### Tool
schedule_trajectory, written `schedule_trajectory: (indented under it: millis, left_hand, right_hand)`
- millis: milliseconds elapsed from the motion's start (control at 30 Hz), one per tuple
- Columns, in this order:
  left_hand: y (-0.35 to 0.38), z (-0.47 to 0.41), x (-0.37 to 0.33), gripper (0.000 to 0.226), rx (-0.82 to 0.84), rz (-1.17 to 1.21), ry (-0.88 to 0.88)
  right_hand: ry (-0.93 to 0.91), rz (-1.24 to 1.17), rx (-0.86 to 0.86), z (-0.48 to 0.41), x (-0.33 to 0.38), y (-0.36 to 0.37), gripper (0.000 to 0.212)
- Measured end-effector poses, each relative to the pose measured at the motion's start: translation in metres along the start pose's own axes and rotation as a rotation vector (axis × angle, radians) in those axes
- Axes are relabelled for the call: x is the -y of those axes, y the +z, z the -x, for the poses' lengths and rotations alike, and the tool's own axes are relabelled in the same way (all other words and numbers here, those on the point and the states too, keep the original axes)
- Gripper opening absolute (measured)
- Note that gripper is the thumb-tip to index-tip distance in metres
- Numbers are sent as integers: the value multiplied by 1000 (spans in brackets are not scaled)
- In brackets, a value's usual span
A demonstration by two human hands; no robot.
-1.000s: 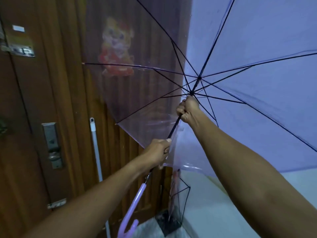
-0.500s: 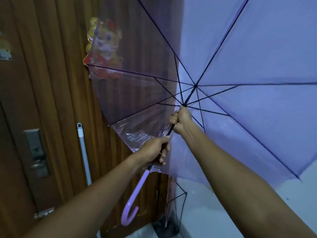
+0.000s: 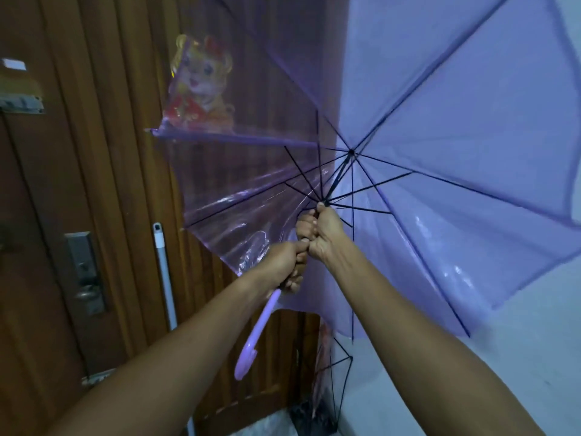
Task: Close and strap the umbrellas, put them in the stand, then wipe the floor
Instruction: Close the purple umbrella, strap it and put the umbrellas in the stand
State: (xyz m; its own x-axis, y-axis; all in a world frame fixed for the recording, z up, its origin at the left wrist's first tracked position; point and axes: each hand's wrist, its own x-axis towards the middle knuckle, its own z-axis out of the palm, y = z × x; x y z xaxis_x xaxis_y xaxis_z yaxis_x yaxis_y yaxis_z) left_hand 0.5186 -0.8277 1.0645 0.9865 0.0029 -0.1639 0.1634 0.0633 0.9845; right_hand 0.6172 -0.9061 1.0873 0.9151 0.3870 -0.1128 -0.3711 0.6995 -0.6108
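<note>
left grip, right grip, clasping purple umbrella

Brown wooden door, pale wall

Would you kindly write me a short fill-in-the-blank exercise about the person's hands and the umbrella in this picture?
1. The umbrella has a see-through canopy coloured ____.
2. The left hand grips the shaft just above the curved ____.
3. The right hand grips the shaft too, touching the ____ hand.
4. A white pole stands against the brown wooden ____.

Missing words: purple; handle; left; door.
</note>
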Motion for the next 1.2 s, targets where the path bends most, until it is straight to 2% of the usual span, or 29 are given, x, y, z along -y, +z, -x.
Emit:
schedule_trajectory:
  millis: [100, 267, 433, 633, 733, 900, 1000, 1100, 1200]
  left_hand:
    - [6, 5, 4, 49, 22, -60, 9]
    - [3, 33, 28, 47, 246, 44, -67]
    - [8, 40, 39, 45, 114, 117, 13]
    - [10, 32, 26, 46, -6, 136, 57]
    - [8, 21, 20, 46, -76, 109, 87]
    - [1, 16, 23, 49, -45, 117, 38]
    - [-4, 19, 25, 45, 13, 151, -8]
    - [-8, 23, 28, 24, 36, 115, 28]
    - [-1, 23, 29, 23, -99, -53, 90]
  right_hand:
    - [-68, 50, -71, 1, 11, -1, 46]
    - [-125, 104, -106, 2, 33, -10, 47]
    - [-140, 85, -76, 5, 31, -11, 45]
    - [-97, 344, -55, 32, -9, 1, 47]
    - [-70, 375, -29, 44, -27, 2, 44]
    - [36, 476, 36, 52, -39, -10, 45]
    - [92, 630, 126, 55, -38, -20, 63]
    - [67, 679, 165, 57, -37, -29, 53]
    - [18, 710, 125, 55, -40, -36, 44]
